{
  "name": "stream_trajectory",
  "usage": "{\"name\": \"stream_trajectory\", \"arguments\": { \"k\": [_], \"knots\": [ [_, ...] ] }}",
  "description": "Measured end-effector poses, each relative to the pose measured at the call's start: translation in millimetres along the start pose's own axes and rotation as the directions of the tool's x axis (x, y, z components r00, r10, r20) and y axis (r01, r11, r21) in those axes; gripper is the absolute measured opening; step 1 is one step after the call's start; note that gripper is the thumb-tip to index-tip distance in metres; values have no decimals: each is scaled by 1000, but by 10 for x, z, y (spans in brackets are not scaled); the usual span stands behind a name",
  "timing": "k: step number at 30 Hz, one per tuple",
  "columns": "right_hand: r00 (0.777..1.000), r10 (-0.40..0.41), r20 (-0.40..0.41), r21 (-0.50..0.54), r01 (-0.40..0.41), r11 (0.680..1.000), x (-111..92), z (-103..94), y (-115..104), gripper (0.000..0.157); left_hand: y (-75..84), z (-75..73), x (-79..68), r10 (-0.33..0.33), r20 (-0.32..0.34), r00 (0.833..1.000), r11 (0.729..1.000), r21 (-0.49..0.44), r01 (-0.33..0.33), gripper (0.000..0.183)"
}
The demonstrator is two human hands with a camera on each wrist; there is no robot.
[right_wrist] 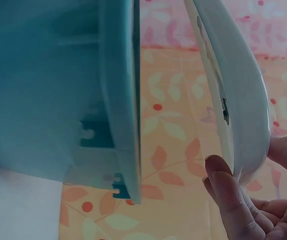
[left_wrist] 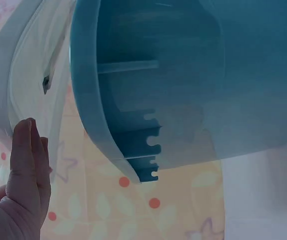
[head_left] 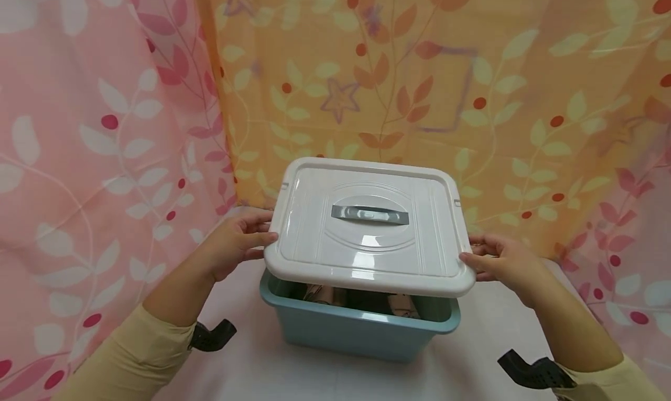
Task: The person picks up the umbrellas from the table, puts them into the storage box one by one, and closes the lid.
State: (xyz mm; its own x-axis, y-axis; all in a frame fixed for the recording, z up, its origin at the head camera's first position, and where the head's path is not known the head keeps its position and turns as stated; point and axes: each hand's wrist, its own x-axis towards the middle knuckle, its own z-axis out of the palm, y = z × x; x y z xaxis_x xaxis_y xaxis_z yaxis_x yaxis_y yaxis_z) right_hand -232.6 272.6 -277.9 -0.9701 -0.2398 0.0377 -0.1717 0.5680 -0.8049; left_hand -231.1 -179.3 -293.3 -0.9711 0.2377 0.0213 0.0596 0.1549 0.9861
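A white plastic lid (head_left: 304,232) with a grey handle (head_left: 370,214) is held level above a blue storage box (head_left: 356,331). My left hand (head_left: 236,241) pinches the lid's left edge, thumb on top and fingers beneath. At the opposite edge my right hand (head_left: 503,264) grips it the same way. Both wrist views show a gap between the lid (right_wrist: 248,95) and the box rim (right_wrist: 121,100). Through the front opening, pale pinkish items (head_left: 402,305) show inside the box; the lid hides the rest.
The box stands on a white tabletop (head_left: 241,360). Behind it hangs an orange leaf-patterned curtain (head_left: 388,86), with a pink one (head_left: 105,156) along the left. Black wrist mounts (head_left: 212,335) jut out from both sleeves.
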Motion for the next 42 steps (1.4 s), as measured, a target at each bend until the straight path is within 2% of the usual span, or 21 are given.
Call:
{"name": "stream_trajectory", "arguments": {
  "k": [4, 9, 12, 19, 31, 38, 42],
  "knots": [
    [999, 31, 12, 5, -31, 1000, -74, 41, 54, 69, -30, -17, -4, -40, 39, 998, 998, 56, 38, 55],
    [996, 72, 52, 14, -73, 997, -136, 108, 142, 67, -75, -33, -24, -101, 79, 992, 991, 93, 94, 52],
    [994, 83, 69, 19, -85, 996, -163, 136, 197, 66, -102, -22, -30, -117, 102, 988, 989, 102, 106, 52],
    [992, 92, 81, 41, -95, 995, -162, 171, 254, 66, -145, -2, -46, -181, 90, 979, 973, 159, 165, 54],
    [984, 117, 133, 74, -127, 989, -118, 299, 304, 66, -231, -76, -31, -205, 74, 976, 953, 244, 181, 56],
    [983, 121, 140, 74, -133, 988, -97, 340, 305, 63, -257, -117, -29, -218, 79, 973, 953, 231, 195, 57],
    [982, 133, 138, 66, -143, 988, -86, 361, 300, 65, -265, -128, -47, -225, 104, 969, 953, 233, 196, 53]
  ]
}}
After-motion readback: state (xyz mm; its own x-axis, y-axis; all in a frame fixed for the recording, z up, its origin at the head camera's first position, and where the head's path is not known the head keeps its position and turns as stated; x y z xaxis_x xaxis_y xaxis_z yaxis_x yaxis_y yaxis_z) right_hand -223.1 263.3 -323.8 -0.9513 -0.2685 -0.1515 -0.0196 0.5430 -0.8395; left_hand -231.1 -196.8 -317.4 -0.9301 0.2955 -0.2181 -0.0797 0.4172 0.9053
